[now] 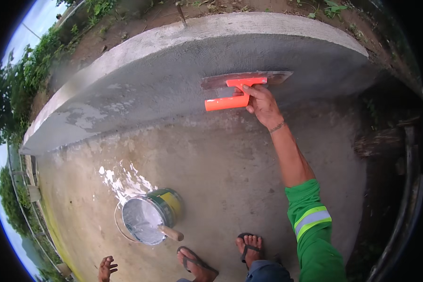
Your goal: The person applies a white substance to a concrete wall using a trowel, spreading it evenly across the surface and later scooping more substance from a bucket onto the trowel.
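An outdoor plastering site: a low, curving rendered wall (pixel 169 75) behind the fingers of the right hand (pixel 265 106), concrete slab (pixel 211 160) below them, bare soil (pixel 91 42) beyond, leafy trees (pixel 11 96) far left.

Concrete floor (pixel 216 188), green trees (pixel 15 94), bright sky (pixel 33 26)

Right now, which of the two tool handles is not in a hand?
The wooden handle, sticking out over the rim of the bucket; the orange handle is gripped by the right hand.
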`<action>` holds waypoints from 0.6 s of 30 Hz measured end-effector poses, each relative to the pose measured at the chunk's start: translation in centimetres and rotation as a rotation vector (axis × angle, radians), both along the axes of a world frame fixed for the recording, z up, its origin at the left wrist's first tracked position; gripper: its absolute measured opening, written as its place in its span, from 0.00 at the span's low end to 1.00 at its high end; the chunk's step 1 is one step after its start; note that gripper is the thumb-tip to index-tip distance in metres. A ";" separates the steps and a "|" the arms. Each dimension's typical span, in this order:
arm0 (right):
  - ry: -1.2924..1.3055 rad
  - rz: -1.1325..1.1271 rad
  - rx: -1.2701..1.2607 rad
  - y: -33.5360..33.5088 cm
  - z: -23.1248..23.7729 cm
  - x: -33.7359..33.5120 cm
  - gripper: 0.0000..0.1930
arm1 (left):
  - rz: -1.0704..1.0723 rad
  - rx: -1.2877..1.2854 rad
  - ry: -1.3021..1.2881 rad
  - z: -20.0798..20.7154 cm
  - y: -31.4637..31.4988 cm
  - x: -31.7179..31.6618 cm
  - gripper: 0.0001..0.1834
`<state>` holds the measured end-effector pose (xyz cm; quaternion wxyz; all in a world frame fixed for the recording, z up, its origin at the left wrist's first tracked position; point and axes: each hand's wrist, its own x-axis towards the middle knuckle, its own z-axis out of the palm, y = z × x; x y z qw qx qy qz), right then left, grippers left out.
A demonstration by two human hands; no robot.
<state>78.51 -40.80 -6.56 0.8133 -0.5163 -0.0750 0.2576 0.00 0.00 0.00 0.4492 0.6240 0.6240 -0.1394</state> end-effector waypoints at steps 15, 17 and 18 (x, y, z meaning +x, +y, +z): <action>-0.246 -0.009 -0.033 0.0 15.5 -2.1 0.13 | -0.082 0.014 -0.088 0.8 0.7 5.7 0.31; -0.335 -0.075 0.089 -1.1 13.1 -2.9 0.11 | -0.073 0.018 -0.098 0.7 0.6 5.3 0.31; -0.354 -0.038 0.102 -2.4 10.4 -2.6 0.09 | -0.075 0.020 -0.120 0.2 0.8 5.5 0.32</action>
